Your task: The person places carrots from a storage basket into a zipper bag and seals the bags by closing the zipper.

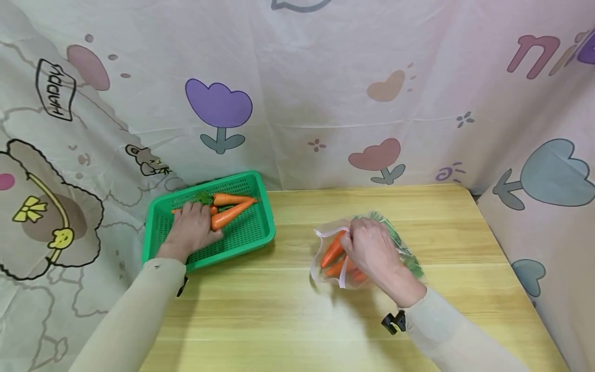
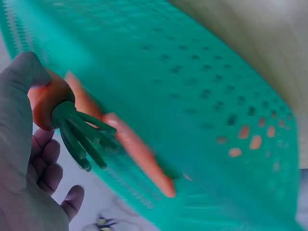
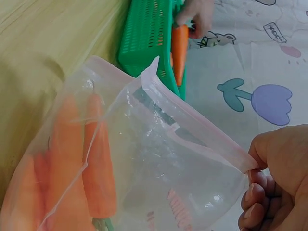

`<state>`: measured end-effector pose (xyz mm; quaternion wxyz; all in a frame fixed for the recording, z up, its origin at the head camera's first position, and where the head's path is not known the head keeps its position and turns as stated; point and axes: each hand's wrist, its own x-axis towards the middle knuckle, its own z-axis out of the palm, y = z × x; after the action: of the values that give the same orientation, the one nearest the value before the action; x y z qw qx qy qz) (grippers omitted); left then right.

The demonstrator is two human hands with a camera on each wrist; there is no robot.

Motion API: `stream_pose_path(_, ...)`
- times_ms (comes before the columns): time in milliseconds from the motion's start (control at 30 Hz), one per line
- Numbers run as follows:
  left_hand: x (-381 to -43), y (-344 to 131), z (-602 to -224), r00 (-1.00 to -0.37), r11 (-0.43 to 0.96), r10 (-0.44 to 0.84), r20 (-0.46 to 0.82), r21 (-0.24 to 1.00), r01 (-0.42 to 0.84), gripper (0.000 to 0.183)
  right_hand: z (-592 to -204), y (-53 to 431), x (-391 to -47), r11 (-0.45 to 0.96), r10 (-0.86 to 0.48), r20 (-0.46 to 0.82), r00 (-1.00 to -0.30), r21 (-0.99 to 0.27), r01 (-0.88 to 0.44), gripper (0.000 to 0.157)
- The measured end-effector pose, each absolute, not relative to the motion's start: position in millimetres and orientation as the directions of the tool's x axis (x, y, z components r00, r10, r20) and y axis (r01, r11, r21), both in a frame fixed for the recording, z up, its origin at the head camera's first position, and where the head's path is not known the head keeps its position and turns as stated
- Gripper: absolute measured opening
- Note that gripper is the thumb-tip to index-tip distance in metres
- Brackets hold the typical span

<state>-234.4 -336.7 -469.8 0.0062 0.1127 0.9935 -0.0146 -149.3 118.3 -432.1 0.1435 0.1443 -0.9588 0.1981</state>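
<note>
My left hand [image 1: 190,230] reaches into a green perforated basket [image 1: 267,214] at the left. It grips a carrot [image 2: 54,91] near its leafy end, with thumb and fingers around the top; short green stems stick out beside the thumb in the left wrist view. Other carrots [image 1: 231,199] lie in the basket. Near the table's middle, my right hand [image 1: 374,248] pinches the pinkish rim of a clear zip bag [image 3: 207,130], whose mouth gapes toward the basket side. Several carrots [image 1: 332,250] are inside the bag, partly hidden behind the hand in the head view.
The light wooden table [image 1: 260,320] stretches around the basket and bag. A printed cloth [image 1: 297,98] hangs behind the table and along both sides, right behind the basket. A black wrist strap mount [image 1: 394,322] sits at the right sleeve.
</note>
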Motion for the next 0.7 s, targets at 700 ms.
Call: stream_pose_path(700,-146,-224,-399,-0.86,0.867,0.497,0.115,-0.049,0.495,0.042,-422,114,-158,0.878,-0.18,0.359,-0.916,-0.361,-0.314,0.026)
